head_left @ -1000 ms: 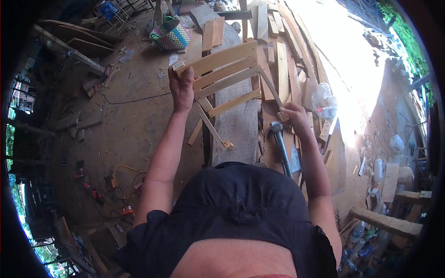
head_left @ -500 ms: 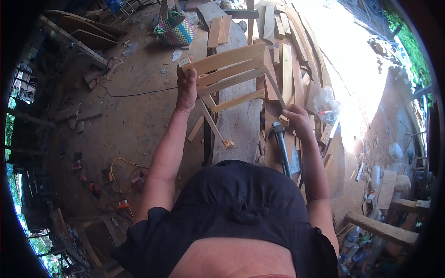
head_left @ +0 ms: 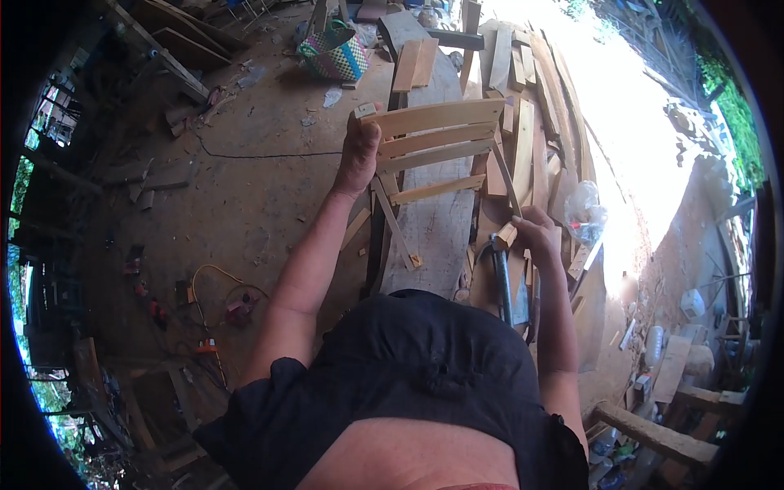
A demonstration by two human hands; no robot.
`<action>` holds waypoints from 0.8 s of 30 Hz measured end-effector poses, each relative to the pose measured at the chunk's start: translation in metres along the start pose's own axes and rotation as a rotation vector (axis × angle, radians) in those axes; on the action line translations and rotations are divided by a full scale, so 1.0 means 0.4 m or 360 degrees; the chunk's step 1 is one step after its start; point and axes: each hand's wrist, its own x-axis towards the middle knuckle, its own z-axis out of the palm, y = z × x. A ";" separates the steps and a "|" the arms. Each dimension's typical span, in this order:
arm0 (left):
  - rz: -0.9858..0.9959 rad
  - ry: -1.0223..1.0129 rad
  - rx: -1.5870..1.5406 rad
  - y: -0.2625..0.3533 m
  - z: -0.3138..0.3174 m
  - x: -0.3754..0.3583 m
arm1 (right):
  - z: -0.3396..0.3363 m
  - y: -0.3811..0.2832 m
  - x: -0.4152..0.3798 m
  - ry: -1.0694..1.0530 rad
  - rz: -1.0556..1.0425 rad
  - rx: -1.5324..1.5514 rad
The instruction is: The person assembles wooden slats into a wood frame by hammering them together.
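A small slatted wooden frame (head_left: 441,117) is held up over the bench plank, with several pale slats joined between longer side pieces. My left hand (head_left: 359,159) is closed around its upper left corner, thumb against the end of the top slat. At the lower end of the right side piece, my right hand (head_left: 535,233) grips the narrow wood near a small end block (head_left: 506,236). The left side piece slants down toward my body, its end free of my hands. Just below my right hand lies a hammer (head_left: 501,282), its head partly covered by the end block.
Beneath the frame runs a wide grey plank (head_left: 433,237). Loose boards (head_left: 524,147) lie along its right side, with a clear plastic bag (head_left: 583,208) beside them. A woven basket (head_left: 336,57) stands at the back left. Corded tools (head_left: 241,306) and a cable lie on the floor.
The wooden frame has levelled and turned slightly, and its right end block now shows beside my right hand. The whole view has shifted a little to the right. Both hands keep their hold.
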 end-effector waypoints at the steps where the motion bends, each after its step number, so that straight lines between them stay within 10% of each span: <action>1: 0.0002 -0.0011 0.0013 0.001 0.000 0.001 | 0.003 -0.002 -0.003 -0.0013 -0.0005 -0.0002; 11: 0.0169 0.0014 0.0258 0.017 0.008 0.000 | -0.038 0.030 -0.013 0.0071 -0.0221 0.0180; 24: 0.0136 0.0015 0.0256 0.015 0.011 -0.002 | -0.291 0.331 0.009 0.0516 -0.0152 -0.0800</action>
